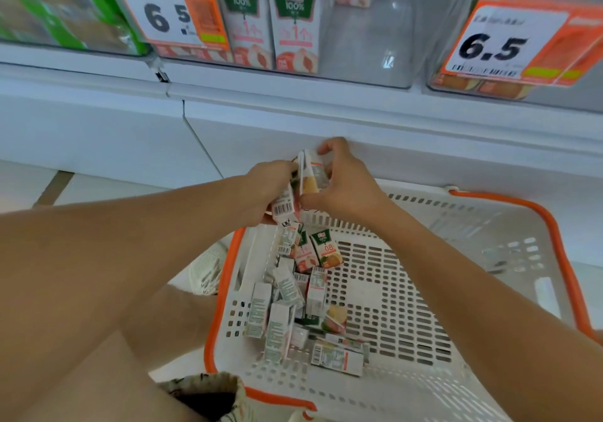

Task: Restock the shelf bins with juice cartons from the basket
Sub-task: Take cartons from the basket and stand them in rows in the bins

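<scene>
Above the far left corner of the white basket with an orange rim [489, 291], both hands hold a small bundle of juice cartons [311, 178]. My left hand [270, 190] grips cartons with a barcode facing me, and my right hand [342, 186] pinches a carton against them from the right. Several more small cartons [293, 307] lie jumbled in the basket's left half. On the shelf above, a clear bin [375, 46] holds two upright cartons [270, 26] on its left side, with open room to their right.
Orange price tags reading 6.5 hang on the middle bin [169, 13] and on the right bin [509, 43]. A bin with green packs [65, 13] stands at the left. The white shelf ledge [326, 108] runs between bins and basket. My knee and shoe [205, 271] lie left of the basket.
</scene>
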